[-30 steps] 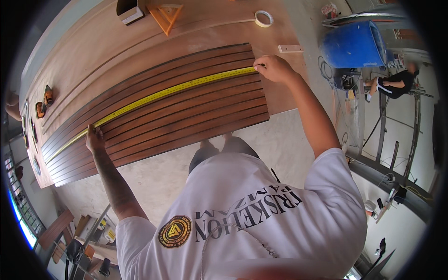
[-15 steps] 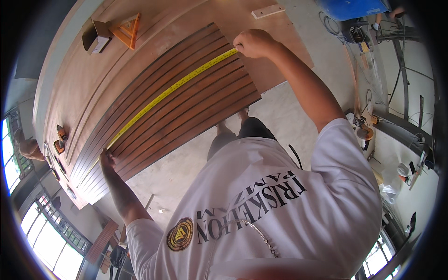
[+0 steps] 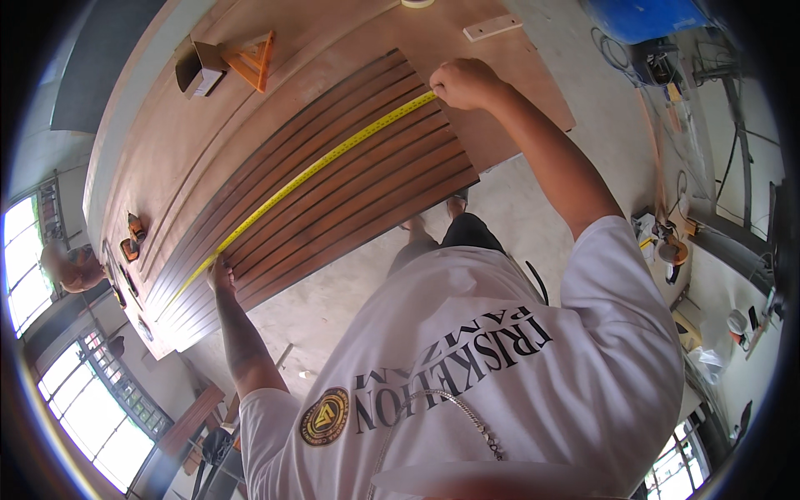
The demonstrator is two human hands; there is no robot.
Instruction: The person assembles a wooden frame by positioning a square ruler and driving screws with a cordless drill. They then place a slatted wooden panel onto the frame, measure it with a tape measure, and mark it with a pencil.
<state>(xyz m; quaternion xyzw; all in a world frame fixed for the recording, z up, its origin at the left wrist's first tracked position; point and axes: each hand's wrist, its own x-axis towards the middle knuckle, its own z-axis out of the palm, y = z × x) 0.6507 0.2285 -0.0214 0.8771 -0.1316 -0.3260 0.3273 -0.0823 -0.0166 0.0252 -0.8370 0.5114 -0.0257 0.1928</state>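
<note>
Stretching diagonally across a panel of dark wooden slats [image 3: 350,200], a yellow measuring tape [image 3: 321,167] runs from lower left to upper right, its long axis following the direction of the slats. It lies flat on the wood, pinned at both ends by a person seen from above. The right hand [image 3: 462,83] is closed into a loose fist at the tape's upper right end, fingers curled around it, with the arm reaching out nearly straight. The left hand [image 3: 220,273] presses down on the tape's lower left end (whether those fingers pinch the tape or only hold it flat cannot be told), and that arm is also extended. The slats rest on a large, lighter brown workbench [image 3: 208,142], where an orange wooden triangle [image 3: 252,60] and a small dark box [image 3: 198,71] stand near the far edge. A small pale wooden block [image 3: 494,27] lies beyond the right hand. Below is a grey concrete floor [image 3: 533,183]; bright windows [image 3: 108,408] show at lower left.
</note>
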